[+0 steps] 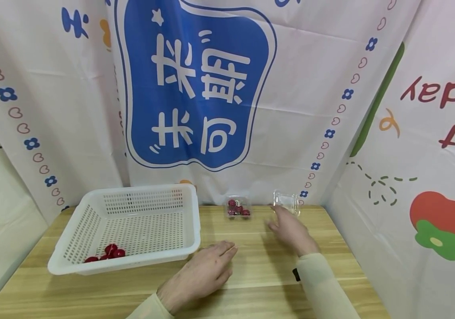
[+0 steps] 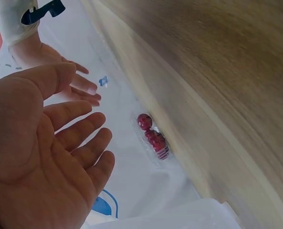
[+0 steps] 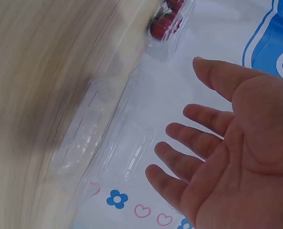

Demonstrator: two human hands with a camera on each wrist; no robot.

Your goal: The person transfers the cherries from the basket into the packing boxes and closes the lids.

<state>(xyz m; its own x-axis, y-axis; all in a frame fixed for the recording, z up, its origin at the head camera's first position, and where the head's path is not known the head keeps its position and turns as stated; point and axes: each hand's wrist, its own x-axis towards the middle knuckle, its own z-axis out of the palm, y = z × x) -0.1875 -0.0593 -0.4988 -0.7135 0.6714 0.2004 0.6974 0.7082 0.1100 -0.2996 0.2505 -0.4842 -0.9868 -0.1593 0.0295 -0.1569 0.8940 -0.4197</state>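
My right hand (image 1: 291,230) is held over the table near an open clear plastic box (image 1: 287,203) at the back right. In the right wrist view its fingers (image 3: 198,138) are spread, with nothing between them and the clear box (image 3: 98,133). My left hand (image 1: 205,272) hovers beside the basket's front right corner, its fingers (image 2: 81,136) relaxed and holding nothing. Between the two hands, farther back, a second clear box (image 1: 238,207) contains several dark red round fruits (image 1: 233,204); their exact kind cannot be told.
A white perforated plastic basket (image 1: 190,230) stands at the left, with several red round fruits (image 1: 111,249) in its front left corner. A printed white curtain (image 1: 311,66) hangs behind the wooden table (image 1: 259,283), and another printed sheet (image 1: 403,168) rises along the right side.
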